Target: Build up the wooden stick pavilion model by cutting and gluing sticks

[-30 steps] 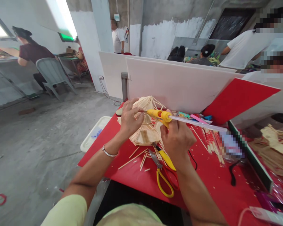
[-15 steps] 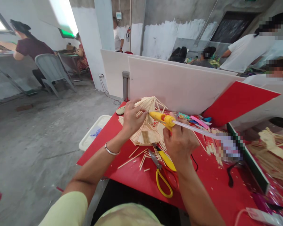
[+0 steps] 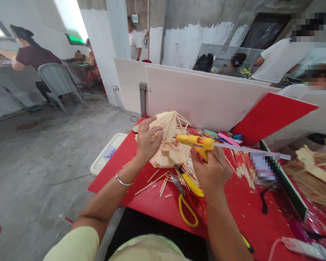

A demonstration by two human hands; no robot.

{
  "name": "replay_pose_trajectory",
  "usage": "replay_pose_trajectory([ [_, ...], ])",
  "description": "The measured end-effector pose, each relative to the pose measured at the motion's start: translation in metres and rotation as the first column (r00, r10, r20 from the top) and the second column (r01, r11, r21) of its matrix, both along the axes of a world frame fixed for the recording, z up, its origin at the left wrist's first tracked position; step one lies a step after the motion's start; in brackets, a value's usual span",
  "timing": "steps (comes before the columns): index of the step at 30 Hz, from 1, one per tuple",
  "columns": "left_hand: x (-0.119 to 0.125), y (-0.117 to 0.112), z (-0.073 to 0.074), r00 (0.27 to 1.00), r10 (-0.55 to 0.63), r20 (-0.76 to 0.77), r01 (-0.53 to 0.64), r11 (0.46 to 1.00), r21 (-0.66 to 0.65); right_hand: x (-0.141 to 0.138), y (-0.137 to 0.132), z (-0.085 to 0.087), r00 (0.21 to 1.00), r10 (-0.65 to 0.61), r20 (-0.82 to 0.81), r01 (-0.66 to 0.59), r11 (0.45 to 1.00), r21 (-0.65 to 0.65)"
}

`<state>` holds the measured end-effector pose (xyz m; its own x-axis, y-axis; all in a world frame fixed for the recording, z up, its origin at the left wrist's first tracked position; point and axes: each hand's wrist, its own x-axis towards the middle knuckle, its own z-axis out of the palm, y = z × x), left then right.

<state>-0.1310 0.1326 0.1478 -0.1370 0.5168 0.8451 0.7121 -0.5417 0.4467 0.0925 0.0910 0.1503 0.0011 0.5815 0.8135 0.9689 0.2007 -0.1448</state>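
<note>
My left hand (image 3: 146, 140) grips the left side of a small model made of wooden sticks (image 3: 170, 145), which rests tilted on the red table (image 3: 233, 203). In my right hand (image 3: 212, 170) is a yellow glue gun (image 3: 197, 142), its nozzle pointing left, a little way off the model's right side. A clear glue stick (image 3: 250, 149) juts from the back of the gun toward the right.
Yellow-handled scissors (image 3: 187, 206), a yellow cutter (image 3: 191, 183) and loose sticks (image 3: 157, 183) lie on the table before me. A white divider (image 3: 203, 98) and a tilted red board (image 3: 271, 114) stand behind. A white tray (image 3: 105, 154) sits at the left. Other people work nearby.
The glue gun has drawn back to the right, away from the top of the stick model. My left hand keeps its hold, fingers shifted slightly up the model.
</note>
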Motion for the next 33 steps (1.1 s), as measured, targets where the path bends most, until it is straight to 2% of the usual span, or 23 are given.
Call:
replay_pose_trajectory([
  [3,0.002,-0.022,-0.006,1.0,0.015,-0.021,-0.015,0.999,0.038,0.008,-0.003,-0.01,0.996,0.009,-0.084,-0.015,0.998,-0.068],
  [6,0.012,-0.051,-0.017,1.0,0.021,0.002,-0.021,0.999,0.045,0.02,-0.011,-0.025,0.976,0.011,-0.219,-0.058,0.976,-0.208],
  [10,0.039,-0.083,-0.046,0.994,-0.046,0.097,0.045,0.999,0.012,0.045,-0.027,-0.048,0.91,-0.019,-0.414,-0.191,0.867,-0.46],
  [13,0.063,-0.097,-0.076,0.96,-0.2,0.198,0.223,0.969,-0.105,0.067,-0.042,-0.063,0.873,-0.12,-0.473,-0.212,0.78,-0.589],
  [15,0.078,-0.103,-0.094,0.901,-0.306,0.308,0.374,0.907,-0.192,0.081,-0.051,-0.072,0.856,-0.191,-0.481,-0.193,0.744,-0.639],
  [18,0.097,-0.111,-0.115,0.806,-0.37,0.462,0.536,0.788,-0.303,0.1,-0.064,-0.085,0.84,-0.277,-0.467,-0.15,0.709,-0.689],
  [20,0.107,-0.117,-0.125,0.759,-0.358,0.543,0.601,0.707,-0.373,0.111,-0.07,-0.093,0.831,-0.31,-0.462,-0.132,0.696,-0.706],
  [23,0.119,-0.125,-0.14,0.681,-0.277,0.678,0.692,0.545,-0.473,0.125,-0.072,-0.104,0.818,-0.354,-0.454,-0.103,0.686,-0.721],
  [25,0.123,-0.128,-0.148,0.671,-0.242,0.7,0.711,0.477,-0.517,0.134,-0.069,-0.111,0.816,-0.374,-0.441,-0.08,0.683,-0.726],
  [26,0.124,-0.13,-0.151,0.686,-0.234,0.689,0.7,0.47,-0.538,0.138,-0.067,-0.114,0.813,-0.374,-0.445,-0.081,0.685,-0.724],
  [28,0.124,-0.131,-0.154,0.727,-0.229,0.648,0.661,0.488,-0.57,0.145,-0.062,-0.119,0.794,-0.355,-0.494,-0.127,0.698,-0.705],
  [31,0.12,-0.132,-0.155,0.759,-0.265,0.594,0.62,0.572,-0.537,0.153,-0.058,-0.125,0.726,-0.33,-0.603,-0.231,0.709,-0.666],
  [33,0.12,-0.132,-0.155,0.756,-0.264,0.599,0.609,0.621,-0.494,0.158,-0.058,-0.127,0.7,-0.341,-0.627,-0.279,0.677,-0.681],
])
